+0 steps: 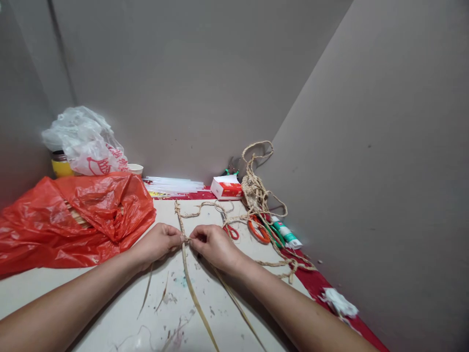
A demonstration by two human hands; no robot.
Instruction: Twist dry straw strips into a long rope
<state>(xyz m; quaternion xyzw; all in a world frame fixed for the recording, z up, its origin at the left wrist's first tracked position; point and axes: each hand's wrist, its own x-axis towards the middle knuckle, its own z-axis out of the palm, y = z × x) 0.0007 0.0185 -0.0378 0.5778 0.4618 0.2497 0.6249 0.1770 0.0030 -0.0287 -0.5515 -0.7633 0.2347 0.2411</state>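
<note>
A thin braided straw cord (180, 217) runs down the pale board to where both hands meet. My left hand (164, 242) pinches the straw at the lower end of the braid. Close on its right, my right hand (212, 244) has thumb and index finger pressed together on a strand at the same spot. One long flat straw strip (196, 298) hangs from the braid toward the front edge, and another (238, 305) comes out from under my right hand. The fingertips hide the exact crossing of the strands.
An orange-red plastic bag (124, 210) lies at left, with a clear bag (88, 142) behind. Glue sticks (174, 185), a small red-and-white box (227, 187), heaped braided rope (254, 193), red-handled scissors (231, 231) and a green-white tube (286, 232) lie along the back and right.
</note>
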